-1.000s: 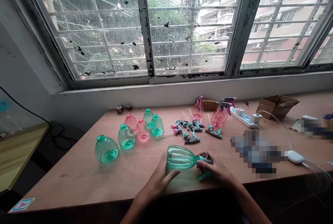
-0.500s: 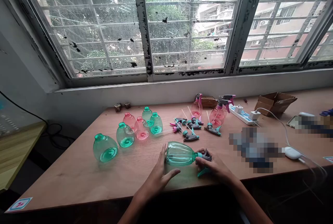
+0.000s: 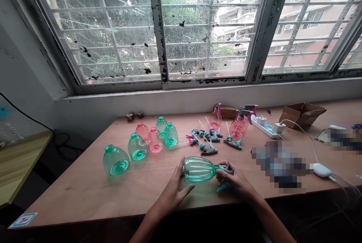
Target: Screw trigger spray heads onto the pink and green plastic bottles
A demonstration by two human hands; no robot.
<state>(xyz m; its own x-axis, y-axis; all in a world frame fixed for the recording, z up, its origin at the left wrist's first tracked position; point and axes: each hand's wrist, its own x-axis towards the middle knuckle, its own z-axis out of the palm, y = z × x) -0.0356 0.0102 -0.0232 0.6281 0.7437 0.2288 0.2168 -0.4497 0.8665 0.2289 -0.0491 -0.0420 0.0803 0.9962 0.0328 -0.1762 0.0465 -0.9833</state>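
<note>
Near the worktop's [image 3: 85, 194] front edge, the right hand [image 3: 236, 181] grips the spray head [image 3: 228, 168]; the left hand [image 3: 174, 190], loosely spread at the held bottle's [image 3: 199, 170] base, could permit slipping.

The left forearm [image 3: 147, 222] and the right forearm [image 3: 270, 213] are extended, bare, across the near edge of the counter [image 3: 85, 194]; the left hand [image 3: 174, 190] is held opened over it, fingers pointed toward its far side, thumb spread apart; the right hand [image 3: 236, 182] is angled inward above it, its fingers curled into a grip.
</note>
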